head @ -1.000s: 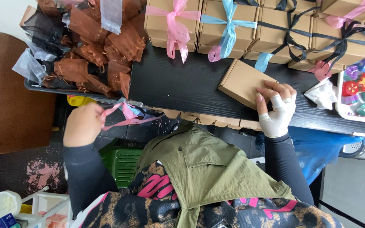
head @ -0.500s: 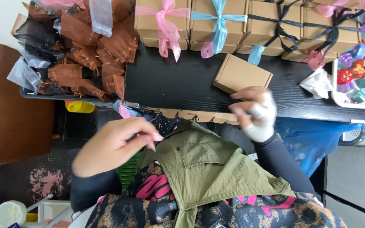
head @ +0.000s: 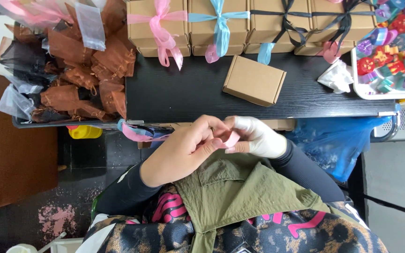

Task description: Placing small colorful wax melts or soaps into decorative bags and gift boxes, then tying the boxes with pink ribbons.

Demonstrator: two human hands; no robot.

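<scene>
Both hands meet in front of the chest: the bare left hand (head: 183,152) and the white-gloved right hand (head: 256,137) pinch a short pink satin ribbon (head: 231,139) between closed fingertips. It runs crosswise between them, mostly hidden. The plain brown cardboard box (head: 254,80) lies beyond the fingers, nearer the right hand

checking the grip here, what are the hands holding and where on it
Both hands, left hand and right hand, pinch a pink ribbon between fingertips, near its end; the exact spot is partly hidden.
</scene>
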